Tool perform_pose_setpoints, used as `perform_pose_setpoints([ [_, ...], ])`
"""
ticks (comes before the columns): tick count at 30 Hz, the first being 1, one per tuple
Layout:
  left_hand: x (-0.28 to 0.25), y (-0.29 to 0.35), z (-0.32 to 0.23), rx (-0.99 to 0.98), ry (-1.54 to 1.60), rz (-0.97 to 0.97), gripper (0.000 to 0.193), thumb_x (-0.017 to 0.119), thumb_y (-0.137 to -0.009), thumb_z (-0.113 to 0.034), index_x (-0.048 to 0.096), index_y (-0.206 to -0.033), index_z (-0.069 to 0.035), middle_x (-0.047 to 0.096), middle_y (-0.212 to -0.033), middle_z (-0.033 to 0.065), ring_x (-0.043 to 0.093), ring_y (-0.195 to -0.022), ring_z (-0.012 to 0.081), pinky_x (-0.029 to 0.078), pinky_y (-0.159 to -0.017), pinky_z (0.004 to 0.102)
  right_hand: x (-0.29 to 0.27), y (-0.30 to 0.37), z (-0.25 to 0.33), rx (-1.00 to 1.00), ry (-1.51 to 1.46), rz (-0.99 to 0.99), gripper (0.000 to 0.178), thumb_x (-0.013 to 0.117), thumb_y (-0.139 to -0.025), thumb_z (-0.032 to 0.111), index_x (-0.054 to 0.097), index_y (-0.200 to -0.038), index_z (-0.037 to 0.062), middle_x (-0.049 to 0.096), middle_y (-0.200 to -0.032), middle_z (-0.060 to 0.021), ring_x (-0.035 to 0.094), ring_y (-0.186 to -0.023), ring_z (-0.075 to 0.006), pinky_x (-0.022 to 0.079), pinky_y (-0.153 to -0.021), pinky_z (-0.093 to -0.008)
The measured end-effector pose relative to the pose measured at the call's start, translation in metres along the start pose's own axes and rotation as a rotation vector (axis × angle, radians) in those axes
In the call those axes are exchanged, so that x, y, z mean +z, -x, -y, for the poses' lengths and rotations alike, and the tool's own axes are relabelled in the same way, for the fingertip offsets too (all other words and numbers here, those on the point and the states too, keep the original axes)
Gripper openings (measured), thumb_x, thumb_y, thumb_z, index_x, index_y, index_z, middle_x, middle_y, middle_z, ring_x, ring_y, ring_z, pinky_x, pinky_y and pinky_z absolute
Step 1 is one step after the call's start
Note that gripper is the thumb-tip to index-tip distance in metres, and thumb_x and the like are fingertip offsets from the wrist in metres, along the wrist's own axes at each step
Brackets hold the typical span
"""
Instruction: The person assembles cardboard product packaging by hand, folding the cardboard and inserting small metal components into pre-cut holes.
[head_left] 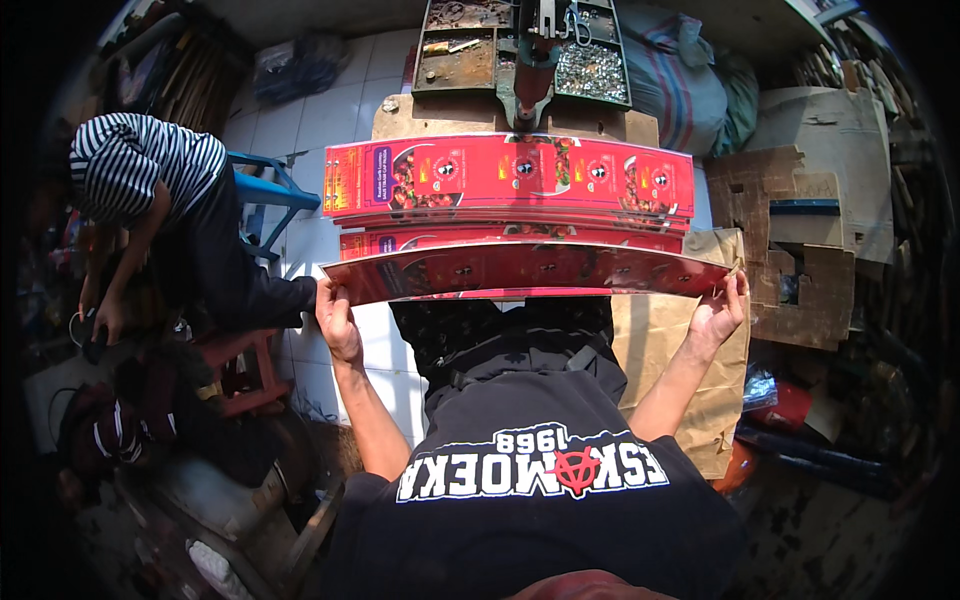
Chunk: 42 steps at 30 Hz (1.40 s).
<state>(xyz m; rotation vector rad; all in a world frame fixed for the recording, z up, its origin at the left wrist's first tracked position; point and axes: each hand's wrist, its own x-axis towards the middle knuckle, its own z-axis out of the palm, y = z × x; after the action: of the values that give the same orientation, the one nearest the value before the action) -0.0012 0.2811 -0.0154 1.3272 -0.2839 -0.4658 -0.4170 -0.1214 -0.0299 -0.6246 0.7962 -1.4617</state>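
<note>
A long red printed sheet (530, 270) is held up across my lap, its face tilted and a little bowed. My left hand (338, 318) pinches its left end, thumb and fingers closed on the edge. At the opposite end my right hand (720, 312) grips the corner in the same way. Just beyond lies a stack of similar glossy red sheets (470, 182), printed with food pictures and round emblems. More red sheets (600, 236) show between that stack and the one I hold, partly covered by it.
A metal machine arm (535, 75) stands behind the stack, with a divided tray (455, 62) of small metal parts around it. Cardboard pieces (785, 240) and brown paper (680, 380) lie to the right. At left, a person in a striped shirt (190, 160) sits by a blue stool (270, 195).
</note>
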Motion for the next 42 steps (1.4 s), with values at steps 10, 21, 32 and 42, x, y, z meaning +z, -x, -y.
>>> perform_pose_setpoints([
  [10,0.042,-0.003,-0.05,0.006,-0.027,0.201,0.055,0.066,-0.091,-0.012,0.041,-0.139,0.001,0.059,-0.124,0.0153,0.056,-0.115,0.0188,0.045,-0.098,0.0325,-0.023,-0.003,0.008,-0.026,0.219,-0.238,0.022,0.067,-0.083,0.001,0.065,-0.105,0.0038,0.068,-0.092,-0.0052,0.065,-0.082,-0.0149,0.052,-0.08,-0.0251],
  [21,0.081,-0.024,-0.053,0.11,0.402,0.285,0.072,0.072,-0.085,-0.034,0.04,-0.134,0.008,0.052,-0.133,0.0241,0.054,-0.122,0.0306,0.046,-0.103,0.0411,-0.074,-0.001,0.015,0.098,0.17,-0.49,0.017,0.063,-0.084,0.0,0.066,-0.099,0.0078,0.068,-0.091,-0.0051,0.065,-0.082,-0.0167,0.054,-0.078,-0.0265],
  [32,0.136,-0.015,-0.077,-0.07,0.149,0.321,0.055,0.062,-0.089,-0.007,0.042,-0.138,0.007,0.053,-0.135,0.0193,0.052,-0.124,0.0232,0.036,-0.108,0.0358,-0.069,0.015,0.021,-0.326,0.707,-0.62,0.017,0.061,-0.083,-0.002,0.066,-0.098,-0.002,0.065,-0.093,-0.007,0.058,-0.079,-0.0125,0.048,-0.071,-0.0262],
  [42,0.176,-0.004,-0.087,-0.197,0.082,0.636,0.051,0.06,-0.09,-0.005,0.046,-0.137,0.006,0.058,-0.13,0.0167,0.055,-0.119,0.0193,0.04,-0.104,0.0324,0.155,0.085,-0.001,0.089,0.46,0.947,0.022,0.061,-0.074,-0.012,0.068,-0.092,-0.0015,0.066,-0.086,-0.009,0.064,-0.09,-0.0202,0.047,-0.092,-0.0307],
])
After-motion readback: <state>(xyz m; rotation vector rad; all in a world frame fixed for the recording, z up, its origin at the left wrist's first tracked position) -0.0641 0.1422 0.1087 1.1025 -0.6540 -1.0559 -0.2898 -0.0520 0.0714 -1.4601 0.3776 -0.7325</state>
